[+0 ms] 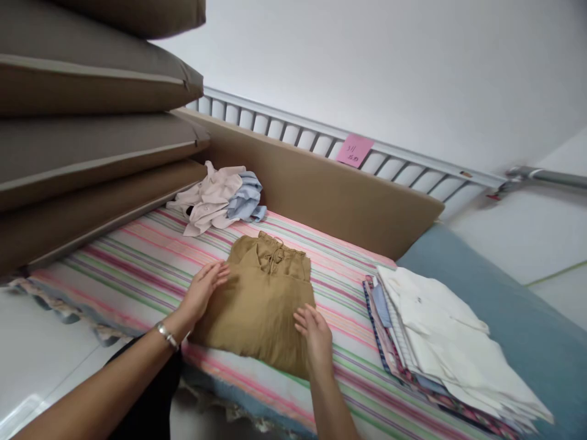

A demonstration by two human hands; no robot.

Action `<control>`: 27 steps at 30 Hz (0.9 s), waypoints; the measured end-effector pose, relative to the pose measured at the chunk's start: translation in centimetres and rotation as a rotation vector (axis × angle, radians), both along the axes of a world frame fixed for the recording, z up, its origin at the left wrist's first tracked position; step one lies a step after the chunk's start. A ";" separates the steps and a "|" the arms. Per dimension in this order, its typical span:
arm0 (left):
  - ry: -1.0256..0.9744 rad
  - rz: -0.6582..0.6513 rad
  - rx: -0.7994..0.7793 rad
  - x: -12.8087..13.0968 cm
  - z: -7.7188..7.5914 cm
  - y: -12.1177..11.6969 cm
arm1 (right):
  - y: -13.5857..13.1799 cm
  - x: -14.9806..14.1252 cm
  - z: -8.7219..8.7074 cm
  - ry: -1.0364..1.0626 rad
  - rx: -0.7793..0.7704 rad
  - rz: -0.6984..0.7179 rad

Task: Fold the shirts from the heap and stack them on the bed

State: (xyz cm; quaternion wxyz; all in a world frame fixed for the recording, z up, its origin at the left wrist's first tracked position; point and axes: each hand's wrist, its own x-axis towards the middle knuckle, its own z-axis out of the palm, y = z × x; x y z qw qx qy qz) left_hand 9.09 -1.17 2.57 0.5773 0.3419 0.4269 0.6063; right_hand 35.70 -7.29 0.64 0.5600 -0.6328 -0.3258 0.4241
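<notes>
Brown drawstring pants (261, 308) lie folded in front of me on a striped cloth (132, 269), their gathered waistband and tied cord at the far end. My left hand (206, 290) is at the left edge of the pants, fingers stretched out over the fabric. Along the right edge is my right hand (315, 336), its fingers loosely extended and apart. Neither hand grips the cloth; whether the right fingertips press on it I cannot tell. A silver bracelet (167, 336) circles my left wrist.
Crumpled pale pink and blue clothes (215, 198) lie at the back left. A stack of folded clothes, white on top (449, 330), sits at the right. Thick brown cushions (92, 140) pile up on the left. A tan board (321, 183) leans along a railing with a pink note (355, 150).
</notes>
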 end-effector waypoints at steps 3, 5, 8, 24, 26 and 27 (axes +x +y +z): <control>0.535 -0.083 0.291 1.5 0.0 -2.5 | -0.1 -1.9 0.7 -0.576 0.121 0.123; 0.898 -0.203 0.435 3.2 -0.5 -3.6 | 0.5 -2.6 0.4 -0.919 0.120 0.216; 1.283 -0.330 0.522 5.3 -2.1 -3.8 | 1.4 -2.6 -1.2 -1.219 -0.052 0.268; 1.579 -0.443 0.496 5.9 -4.4 -2.9 | 1.6 -2.1 -3.3 -1.386 -0.157 0.300; 1.589 -0.455 0.483 5.8 -4.3 -2.9 | 1.5 -2.1 -3.2 -1.391 -0.161 0.301; 1.591 -0.459 0.480 5.7 -4.2 -2.9 | 1.3 -2.1 -3.1 -1.394 -0.161 0.300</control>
